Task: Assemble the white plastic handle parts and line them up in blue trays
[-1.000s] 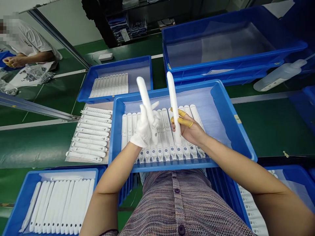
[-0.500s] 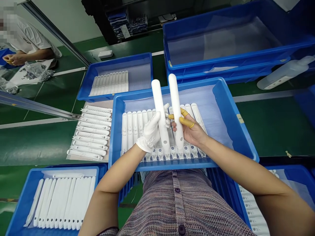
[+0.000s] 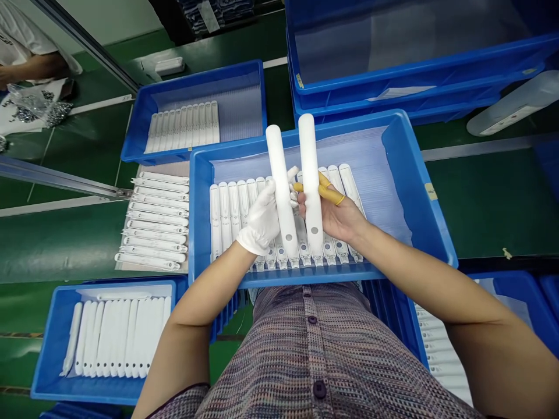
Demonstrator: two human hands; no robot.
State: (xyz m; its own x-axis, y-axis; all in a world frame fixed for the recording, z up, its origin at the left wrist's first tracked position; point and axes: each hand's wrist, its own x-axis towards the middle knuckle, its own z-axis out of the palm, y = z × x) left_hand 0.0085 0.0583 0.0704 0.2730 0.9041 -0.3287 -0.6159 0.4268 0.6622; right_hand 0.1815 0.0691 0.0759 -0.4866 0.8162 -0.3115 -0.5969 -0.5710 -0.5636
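White rods, two: left rod (image 3: 282,189) and right rod (image 3: 310,183), held up side by side over the central blue tray (image 3: 410,174), which is the reference for all places below. Nearly parallel, a narrow gap between them, rounded ends pointing to the tray's far side. Each shows a grey round spot near its lower end.

Hands: the left hand (image 3: 262,218), in a white glove, grips the left rod, fingertips showing past its other edge. The right hand (image 3: 338,215), bare with yellow finger covers, grips the right rod, fingers showing at both edges. Fingertips of both hands meet or nearly meet between the rods; from here I cannot tell if they touch.

In the tray, beneath the hands: a row of white pieces (image 3: 226,215) side by side on a pale ribbed liner (image 3: 379,180).

Left of the tray: stacked-out white strips (image 3: 155,224) lying crosswise on the green tabletop (image 3: 493,215). Off its far left corner: a smaller blue tray (image 3: 262,110), partly filled. Off its near left corner: another blue tray (image 3: 39,361) with more rods. Beyond its far right: piled blue trays (image 3: 393,81), then a bottle (image 3: 515,107) lying at a slant.
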